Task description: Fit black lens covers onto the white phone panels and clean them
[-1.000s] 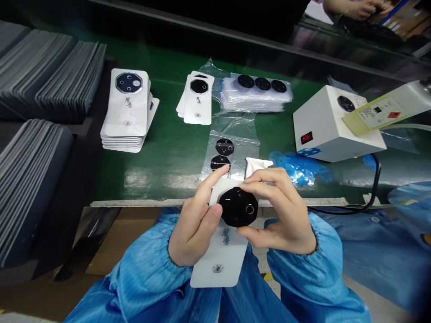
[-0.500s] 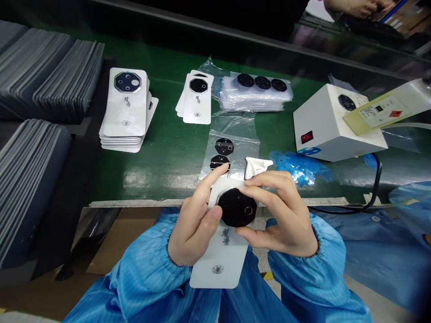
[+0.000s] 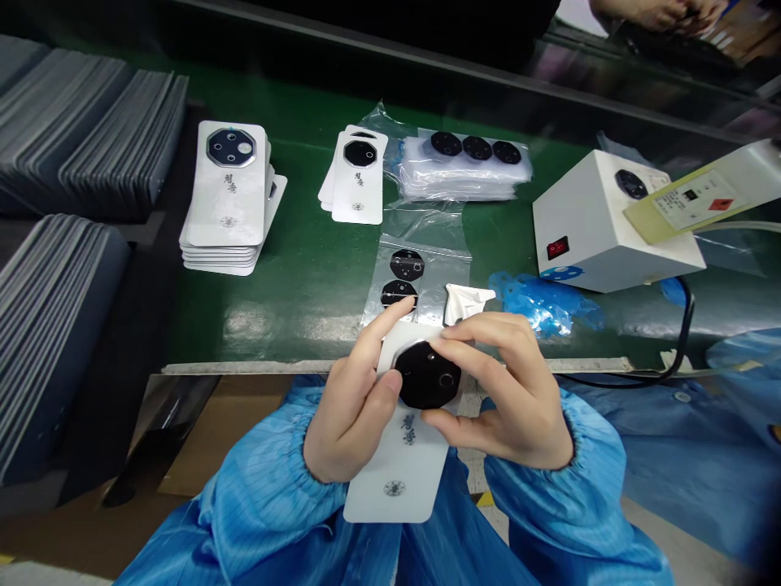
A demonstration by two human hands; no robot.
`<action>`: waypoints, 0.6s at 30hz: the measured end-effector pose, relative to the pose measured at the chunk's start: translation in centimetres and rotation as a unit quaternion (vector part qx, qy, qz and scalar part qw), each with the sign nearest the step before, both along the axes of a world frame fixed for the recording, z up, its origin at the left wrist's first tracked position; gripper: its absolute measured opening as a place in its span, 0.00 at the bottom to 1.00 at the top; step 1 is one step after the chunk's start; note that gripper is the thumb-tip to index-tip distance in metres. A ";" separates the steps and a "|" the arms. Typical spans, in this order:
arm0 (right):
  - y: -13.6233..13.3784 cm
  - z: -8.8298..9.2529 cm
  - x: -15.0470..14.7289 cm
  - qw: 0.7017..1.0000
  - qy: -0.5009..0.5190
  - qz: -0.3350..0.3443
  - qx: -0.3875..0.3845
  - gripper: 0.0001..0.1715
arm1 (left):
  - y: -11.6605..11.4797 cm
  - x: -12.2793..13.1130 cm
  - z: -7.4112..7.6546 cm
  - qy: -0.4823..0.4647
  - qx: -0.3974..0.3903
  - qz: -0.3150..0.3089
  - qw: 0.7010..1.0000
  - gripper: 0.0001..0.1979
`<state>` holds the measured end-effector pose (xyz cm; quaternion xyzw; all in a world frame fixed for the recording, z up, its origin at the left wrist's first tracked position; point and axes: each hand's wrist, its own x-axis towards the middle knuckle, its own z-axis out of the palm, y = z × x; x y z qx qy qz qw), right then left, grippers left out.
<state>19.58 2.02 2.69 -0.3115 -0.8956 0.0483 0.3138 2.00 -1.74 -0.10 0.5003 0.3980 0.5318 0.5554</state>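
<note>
In the head view, my left hand (image 3: 351,407) is closed on a white phone back cover (image 3: 396,464), which hangs over the table's front edge with its top away from me. The cover bears dark lettering and a round emblem. Over its camera area lies a black octagonal lens cover (image 3: 427,378), with a silver rim showing along the upper left. My right hand (image 3: 516,395) pinches this lens cover between fingers at the top and thumb below. My left thumb touches its left edge. Whether the lens cover sits flush in the rim, I cannot tell.
Stacked white back covers (image 3: 223,195) and a smaller pile (image 3: 359,183) lie behind. Lens covers in plastic bags (image 3: 469,175), crumpled white paper (image 3: 467,303), blue film scraps (image 3: 543,305) and a white box (image 3: 610,228) with a bottle are around. Racked grey panels (image 3: 61,325) stand left.
The black lens cover has shifted slightly left and up against the white back cover, with my right fingers and thumb moving along. My left hand looks unmoved.
</note>
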 end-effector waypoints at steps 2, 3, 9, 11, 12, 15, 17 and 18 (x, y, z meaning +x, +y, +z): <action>-0.1 0.0 -0.1 1.000 0.006 -0.004 0.005 0.27 | 0.0 0.0 -0.1 0.010 -0.006 -0.004 1.000 0.26; -0.1 -0.1 -0.1 1.000 0.010 -0.006 0.008 0.27 | 0.0 0.0 -0.1 0.013 -0.006 -0.005 1.000 0.26; -0.2 -0.2 -0.2 1.000 0.019 -0.001 0.023 0.27 | -0.1 -0.2 0.0 0.025 -0.008 -0.002 1.000 0.26; -0.2 -0.2 -0.2 0.999 0.024 0.003 0.026 0.27 | -0.1 -0.2 0.0 0.028 -0.008 0.002 1.000 0.26; -0.2 -0.2 -0.2 0.999 0.026 0.004 0.027 0.27 | -0.1 -0.2 0.0 0.029 -0.008 0.005 1.000 0.26; -0.2 -0.3 -0.3 0.999 0.029 0.008 0.030 0.27 | -0.2 -0.2 -0.1 0.021 -0.008 0.015 1.000 0.25; -0.1 -0.2 -0.3 0.999 0.026 0.009 0.035 0.27 | -0.3 -0.1 -0.1 0.003 -0.005 0.005 1.000 0.26; -0.1 -0.2 -0.3 0.999 0.025 0.009 0.038 0.26 | -0.3 -0.1 -0.1 -0.009 -0.003 -0.004 1.000 0.26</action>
